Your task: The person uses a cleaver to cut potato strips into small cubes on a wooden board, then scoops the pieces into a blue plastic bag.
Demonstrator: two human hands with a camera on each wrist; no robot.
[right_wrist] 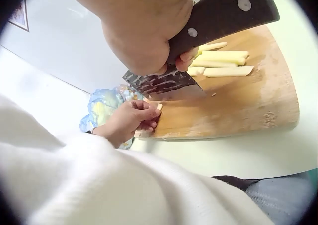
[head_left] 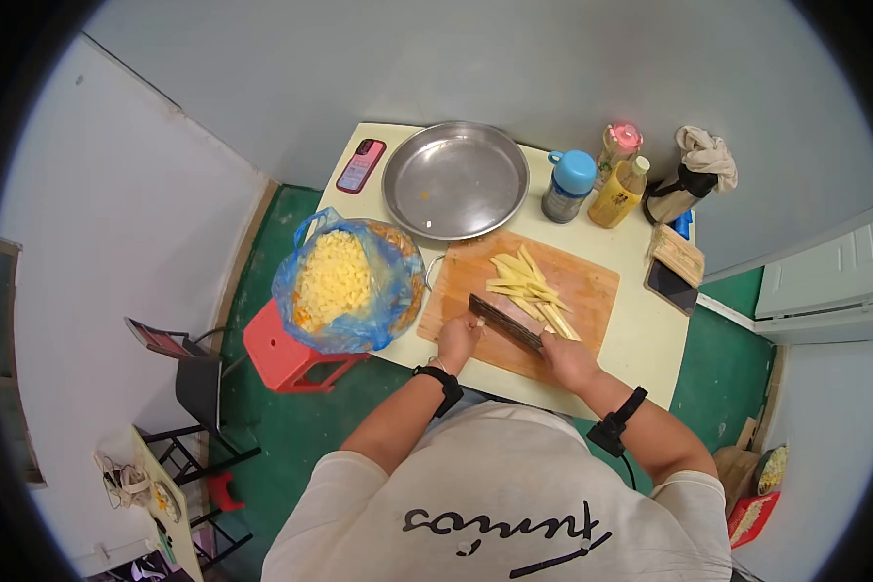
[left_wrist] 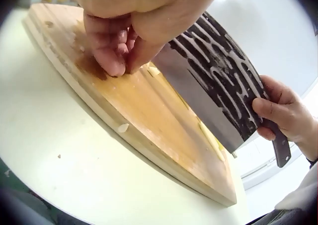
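Note:
My right hand (head_left: 569,362) grips a cleaver (head_left: 506,324) by its dark handle, the broad, dark-patterned blade slanting over the wooden cutting board (head_left: 592,276). Left of the blade, my left hand (head_left: 459,341) is low at the board's near left part, fingers curled. In the right wrist view a small pale vegetable piece (right_wrist: 159,106) shows at its fingertips, pinched by the thumb. Pale yellow vegetable sticks (head_left: 529,281) lie in a loose pile beyond the cleaver. Close to the blade in the left wrist view, a thin pale stick (left_wrist: 211,141) rests on the board.
Left of the board, a blue plastic bag (head_left: 390,291) holds many pale diced pieces. A round metal pan (head_left: 456,179) stands behind, beside a phone (head_left: 361,166). A blue-lidded bottle (head_left: 569,184), a yellow bottle (head_left: 619,194) and a thermos (head_left: 677,197) line the back right. A red stool (head_left: 286,349) is at the left.

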